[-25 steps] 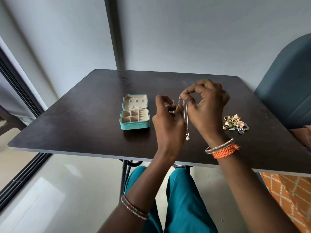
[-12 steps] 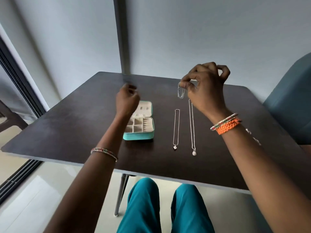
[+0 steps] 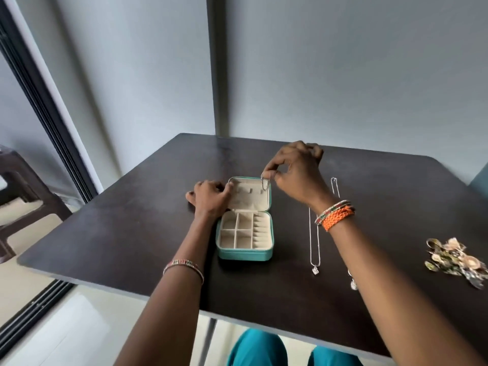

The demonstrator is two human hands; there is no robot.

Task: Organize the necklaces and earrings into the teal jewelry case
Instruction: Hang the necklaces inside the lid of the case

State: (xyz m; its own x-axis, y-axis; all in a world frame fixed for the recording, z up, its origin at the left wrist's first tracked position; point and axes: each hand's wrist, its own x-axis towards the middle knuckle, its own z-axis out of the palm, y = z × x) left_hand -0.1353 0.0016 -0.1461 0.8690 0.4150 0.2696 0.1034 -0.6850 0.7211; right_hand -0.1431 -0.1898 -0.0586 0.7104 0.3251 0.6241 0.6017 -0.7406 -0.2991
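The teal jewelry case lies open on the dark table, its cream lid tilted back. My left hand rests against the lid's left edge and grips it. My right hand pinches a thin silver necklace, whose short loop hangs in front of the lid's upper right corner. Two more silver necklaces lie stretched out on the table right of the case: one with a small pendant, the other mostly hidden under my right forearm. A heap of earrings sits at the far right.
A grey wall rises behind the table. A dark chair stands at the left by a sliding door frame. Teal trouser legs show below the table's front edge.
My right hand has carried the silver necklace left and down to the case lid. My left hand has dropped onto the lid's left edge. The camera now also shows the earrings.
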